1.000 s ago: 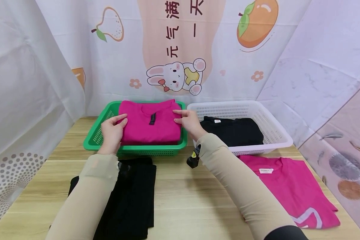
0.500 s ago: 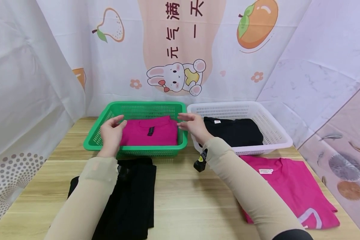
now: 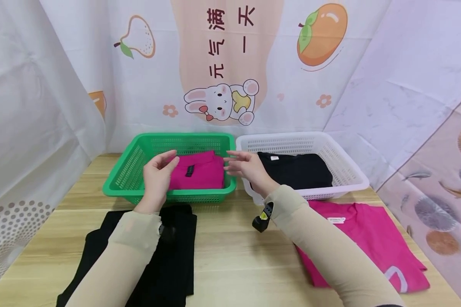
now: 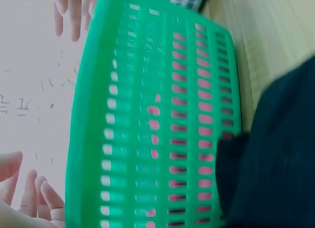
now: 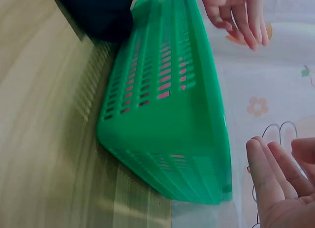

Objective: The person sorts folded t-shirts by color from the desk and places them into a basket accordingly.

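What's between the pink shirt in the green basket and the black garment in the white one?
Head view: between pink shirt and black garment are the facing sides of the green basket and white basket, partly hidden by the right hand.

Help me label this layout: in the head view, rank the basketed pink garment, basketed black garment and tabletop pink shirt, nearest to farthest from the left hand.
1. Basketed pink garment: right of the left hand, in the green basket.
2. Basketed black garment: farther right, in the white basket.
3. Tabletop pink shirt: rightmost, on the table.
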### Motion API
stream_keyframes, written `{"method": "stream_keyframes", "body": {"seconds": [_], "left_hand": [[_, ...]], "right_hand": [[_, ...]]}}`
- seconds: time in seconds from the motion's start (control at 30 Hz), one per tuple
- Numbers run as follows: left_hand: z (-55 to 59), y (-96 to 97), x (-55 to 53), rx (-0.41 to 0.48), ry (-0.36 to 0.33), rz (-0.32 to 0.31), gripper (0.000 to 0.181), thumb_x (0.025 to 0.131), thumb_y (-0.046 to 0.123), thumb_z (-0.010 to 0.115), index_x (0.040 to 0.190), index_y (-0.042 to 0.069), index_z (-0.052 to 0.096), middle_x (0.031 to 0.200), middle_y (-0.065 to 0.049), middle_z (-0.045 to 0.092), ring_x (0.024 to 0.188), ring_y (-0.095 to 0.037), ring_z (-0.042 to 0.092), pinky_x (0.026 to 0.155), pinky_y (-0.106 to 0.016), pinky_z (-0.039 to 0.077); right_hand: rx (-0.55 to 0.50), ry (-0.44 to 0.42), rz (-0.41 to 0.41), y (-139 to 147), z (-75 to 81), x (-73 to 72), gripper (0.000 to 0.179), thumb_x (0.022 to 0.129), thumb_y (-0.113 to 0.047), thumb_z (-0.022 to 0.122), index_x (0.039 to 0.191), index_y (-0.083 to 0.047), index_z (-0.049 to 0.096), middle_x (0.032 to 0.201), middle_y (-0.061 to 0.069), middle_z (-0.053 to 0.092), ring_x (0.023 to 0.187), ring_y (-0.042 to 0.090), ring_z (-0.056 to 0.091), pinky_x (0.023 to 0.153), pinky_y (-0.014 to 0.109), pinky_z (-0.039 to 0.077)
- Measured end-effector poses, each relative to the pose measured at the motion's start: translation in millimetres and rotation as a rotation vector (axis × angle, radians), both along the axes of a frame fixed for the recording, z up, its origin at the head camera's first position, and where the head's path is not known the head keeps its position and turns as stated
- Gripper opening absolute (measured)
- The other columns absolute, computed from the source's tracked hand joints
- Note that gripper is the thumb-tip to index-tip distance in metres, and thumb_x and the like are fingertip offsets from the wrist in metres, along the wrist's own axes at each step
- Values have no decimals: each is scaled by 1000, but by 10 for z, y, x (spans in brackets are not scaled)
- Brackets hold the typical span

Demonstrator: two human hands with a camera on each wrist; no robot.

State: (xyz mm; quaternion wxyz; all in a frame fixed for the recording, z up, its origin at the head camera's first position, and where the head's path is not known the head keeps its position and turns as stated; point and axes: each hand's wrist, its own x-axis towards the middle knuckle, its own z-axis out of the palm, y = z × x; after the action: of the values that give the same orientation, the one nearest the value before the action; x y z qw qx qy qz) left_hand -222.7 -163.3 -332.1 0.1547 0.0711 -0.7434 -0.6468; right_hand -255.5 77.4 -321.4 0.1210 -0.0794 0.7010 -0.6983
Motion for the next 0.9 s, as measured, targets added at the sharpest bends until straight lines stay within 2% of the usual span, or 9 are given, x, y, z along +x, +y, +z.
{"method": "stream_keyframes", "body": {"seconds": [0.37,0.63,0.9], "left_hand": [[-36,229,191,54,41,-64,32,97,20,64,126,5,66,99,16,62,89,-9,56,76,-20,48],[-62,344,314,95,38,-97,31,98,16,63,125,3,66,94,23,65,88,-6,59,77,-19,51],[-127,430,392,137,18,-126,30,96,16,65,125,4,66,100,17,67,89,-9,61,81,-25,53]], "right_hand": [[-25,39,51,96,-105,317,40,100,-1,51,140,1,53,135,27,58,116,42,62,92,38,57],[-52,67,63,150,-158,467,39,99,-1,53,137,4,54,130,29,61,99,26,73,90,41,58],[-69,48,73,228,-155,587,39,99,-6,55,137,1,55,132,27,60,93,18,74,92,40,57]]}}
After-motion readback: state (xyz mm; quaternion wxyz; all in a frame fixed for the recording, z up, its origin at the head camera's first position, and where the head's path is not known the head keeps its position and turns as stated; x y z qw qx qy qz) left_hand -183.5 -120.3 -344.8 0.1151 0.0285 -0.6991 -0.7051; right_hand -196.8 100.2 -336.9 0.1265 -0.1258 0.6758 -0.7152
